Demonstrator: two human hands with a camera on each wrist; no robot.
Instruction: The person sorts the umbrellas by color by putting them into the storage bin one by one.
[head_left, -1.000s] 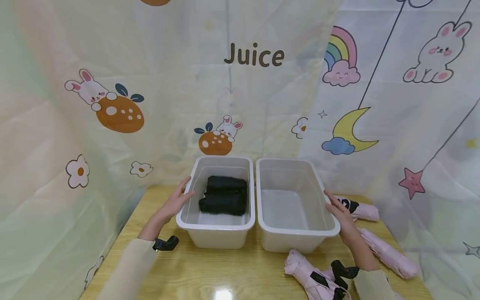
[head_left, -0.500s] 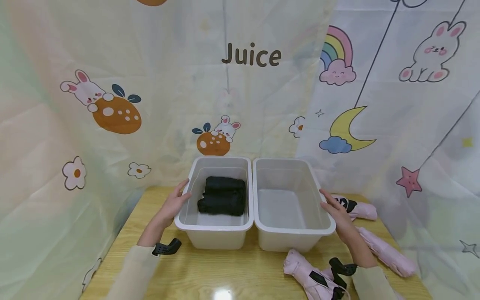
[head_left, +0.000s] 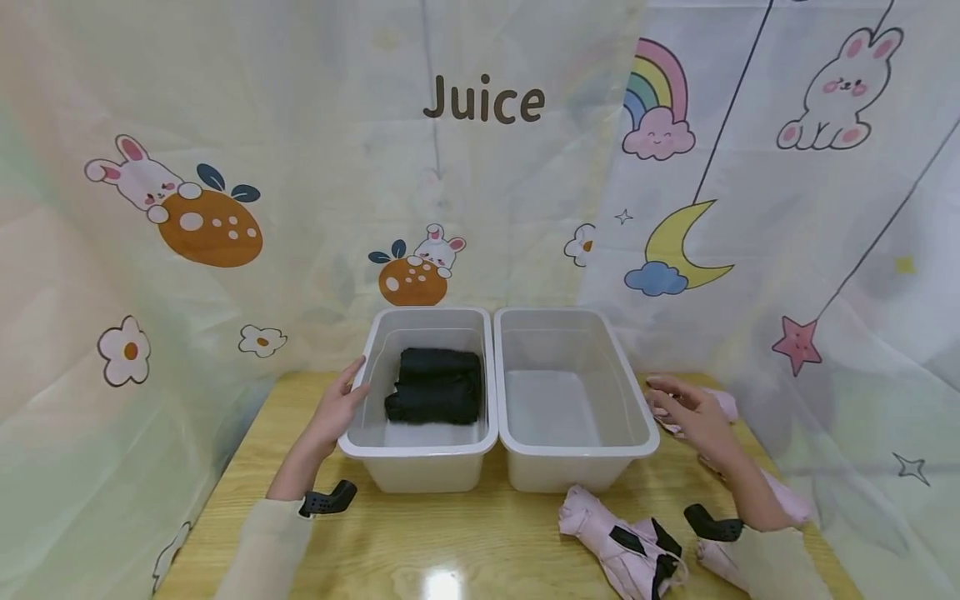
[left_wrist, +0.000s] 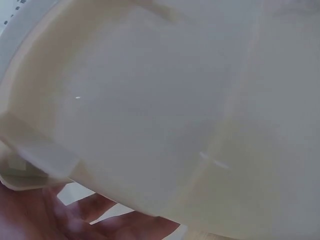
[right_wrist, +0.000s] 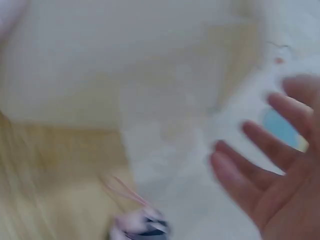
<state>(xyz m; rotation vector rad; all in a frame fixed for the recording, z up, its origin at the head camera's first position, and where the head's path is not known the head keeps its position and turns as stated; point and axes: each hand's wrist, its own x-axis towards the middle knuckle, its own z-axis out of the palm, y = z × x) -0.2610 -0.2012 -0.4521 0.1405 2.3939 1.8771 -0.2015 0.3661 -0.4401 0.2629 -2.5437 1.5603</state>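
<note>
Two white plastic bins stand side by side in the head view. The left bin [head_left: 416, 452] holds two dark rolled bundles [head_left: 437, 400]. Nothing lies inside the right bin [head_left: 577, 452]. My left hand [head_left: 333, 417] touches the left bin's outer side at the rim with extended fingers; in the left wrist view its fingers [left_wrist: 135, 227] lie along the white wall. My right hand [head_left: 697, 421] is just off the right bin's side, fingers spread and holding nothing, as the right wrist view shows. Behind it lies a pink rolled bundle [head_left: 723, 404], partly hidden.
A pink bundle with black patches and a cord loop [head_left: 600, 533] lies before the right bin. More pink bundles [head_left: 787, 498] lie by the right forearm, partly covered. A printed curtain [head_left: 487, 192] hangs behind the wooden table [head_left: 375, 542].
My right hand has left the right bin's side and moved to the right. The right bin has shifted left, closing the gap to the left bin. My left hand stays at its bin.
</note>
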